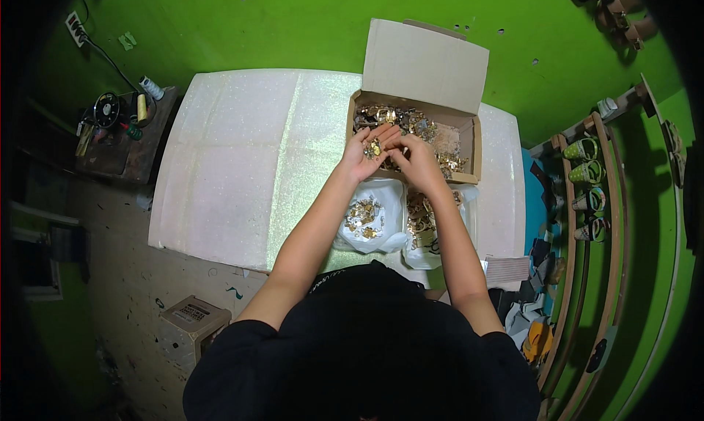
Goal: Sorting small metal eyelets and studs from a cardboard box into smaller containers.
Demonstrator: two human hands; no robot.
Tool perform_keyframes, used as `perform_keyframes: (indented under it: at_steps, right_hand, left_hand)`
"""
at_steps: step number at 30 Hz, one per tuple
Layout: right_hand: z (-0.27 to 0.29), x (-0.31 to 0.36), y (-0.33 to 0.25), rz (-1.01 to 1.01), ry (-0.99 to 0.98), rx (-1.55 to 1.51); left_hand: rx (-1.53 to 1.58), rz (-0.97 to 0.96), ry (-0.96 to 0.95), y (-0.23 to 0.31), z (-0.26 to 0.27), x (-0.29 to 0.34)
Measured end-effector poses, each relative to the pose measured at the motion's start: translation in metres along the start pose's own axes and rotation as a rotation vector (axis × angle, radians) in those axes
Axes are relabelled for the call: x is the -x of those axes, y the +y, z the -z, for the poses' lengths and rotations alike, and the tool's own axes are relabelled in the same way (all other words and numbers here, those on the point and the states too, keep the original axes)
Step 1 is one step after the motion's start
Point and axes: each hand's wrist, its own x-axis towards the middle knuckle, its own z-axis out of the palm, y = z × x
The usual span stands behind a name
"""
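My left hand (358,157) is turned palm up over the front left of an opened cardboard box (474,146), cupping a small heap of gold-coloured metal pieces (376,147). Beside it, my right hand (418,159) reaches in from the right with its fingers bent together at the left fingertips. Whatever it pinches is too small to tell. Inside the box lie many more shiny gold and silver metal fittings (419,125), too small to name by kind. In front of it, a white plastic bag (397,201) spreads open around similar pieces (364,217). More fittings (419,219) lie in a second white bag, partly under my right forearm.
The box's raised lid (425,58) leans toward the green wall. A pale glittery sheet (220,164) covers the table. On the left stands a small table (136,153) with thread spools; a carton (192,318) sits on the floor. Sandals (587,173) hang on a rack at right.
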Motion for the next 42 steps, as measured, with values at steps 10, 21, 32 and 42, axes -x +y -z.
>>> perform_keyframes:
  at_steps: [10,21,32,42]
  right_hand:
    - [-0.019,-0.011,-0.007,-0.196,0.047,0.189]
    - [-0.024,-0.01,-0.004,-0.078,0.141,0.205]
    - [-0.02,-0.01,0.028,-0.353,0.189,-0.624]
    - [-0.016,0.012,0.033,-0.378,0.035,-0.695]
  left_hand:
    - [-0.065,-0.009,-0.002,-0.004,-0.005,-0.001]
    - [-0.052,-0.009,-0.032,-0.006,-0.011,-0.004]
    - [0.118,0.014,-0.079,0.003,0.002,-0.005]
    - [0.158,-0.015,-0.06,0.006,0.004,-0.002]
